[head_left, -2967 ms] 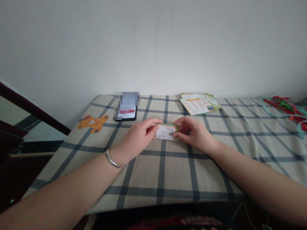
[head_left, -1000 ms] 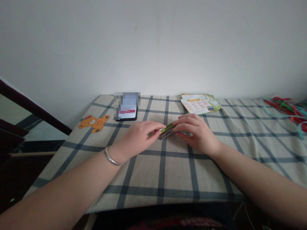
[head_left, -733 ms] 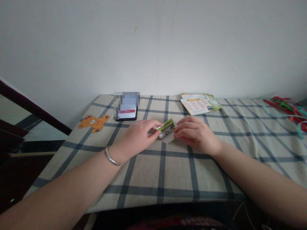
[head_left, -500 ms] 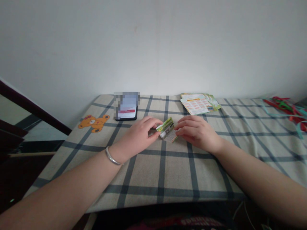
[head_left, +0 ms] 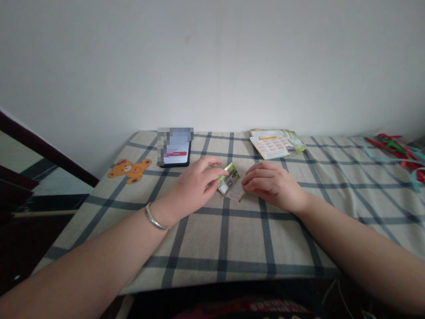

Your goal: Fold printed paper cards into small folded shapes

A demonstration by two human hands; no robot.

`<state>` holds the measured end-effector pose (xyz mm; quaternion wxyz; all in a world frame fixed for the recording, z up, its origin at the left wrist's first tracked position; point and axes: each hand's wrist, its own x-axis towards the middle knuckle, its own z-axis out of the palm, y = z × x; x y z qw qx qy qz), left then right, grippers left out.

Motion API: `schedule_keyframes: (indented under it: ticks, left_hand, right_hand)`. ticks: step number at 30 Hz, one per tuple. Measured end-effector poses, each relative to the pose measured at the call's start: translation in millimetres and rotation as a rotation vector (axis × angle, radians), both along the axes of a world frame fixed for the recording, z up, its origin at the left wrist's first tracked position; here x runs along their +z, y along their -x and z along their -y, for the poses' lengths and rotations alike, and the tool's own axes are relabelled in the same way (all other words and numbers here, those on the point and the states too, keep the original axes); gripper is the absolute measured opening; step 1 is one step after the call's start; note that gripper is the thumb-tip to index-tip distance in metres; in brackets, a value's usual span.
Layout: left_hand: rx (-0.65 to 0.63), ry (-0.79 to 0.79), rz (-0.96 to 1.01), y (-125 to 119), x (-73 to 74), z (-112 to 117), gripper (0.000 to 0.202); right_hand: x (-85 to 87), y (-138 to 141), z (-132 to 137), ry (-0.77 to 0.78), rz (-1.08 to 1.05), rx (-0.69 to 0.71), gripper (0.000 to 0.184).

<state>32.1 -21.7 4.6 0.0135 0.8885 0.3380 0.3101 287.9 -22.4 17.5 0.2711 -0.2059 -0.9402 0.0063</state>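
A small folded printed leaflet [head_left: 231, 182], green and white with a square code on it, is between my two hands above the tablecloth. My left hand [head_left: 199, 179], with a silver bangle at the wrist, has its thumb and index finger at the leaflet's left end, the index finger lying over its upper side. The other fingers of that hand are raised and curved. On the right end, my right hand [head_left: 270, 184] pinches the leaflet, its fingers bent close together; the thumb is mostly hidden.
A phone [head_left: 175, 148] lies at the back left, partly blurred out. Several printed leaflets [head_left: 274, 144] are piled by the wall. Red, green and teal ribbons [head_left: 403, 153] lie at the far right. An orange bear figure [head_left: 130, 170] is on the checked tablecloth [head_left: 195, 239].
My left index finger has shifted over the leaflet's upper side, and the left fingers have lifted slightly. The leaflet has tilted, showing more of its lower face. My right hand has barely moved.
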Motion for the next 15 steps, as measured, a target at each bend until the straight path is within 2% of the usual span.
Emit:
schedule_keyframes:
  ticks: [7, 15]
  left_hand:
    - [-0.076, -0.045, -0.186, -0.9, 3.8, 5.9, 0.016]
    - [-0.081, -0.074, -0.213, -1.2, 4.1, 3.6, 0.01]
  right_hand:
    - [-1.7, 0.4, -0.2, 0.072, 0.048, -0.04, 0.013]
    - [-3.4, -4.3, -5.1, 0.081, 0.062, -0.07, 0.013]
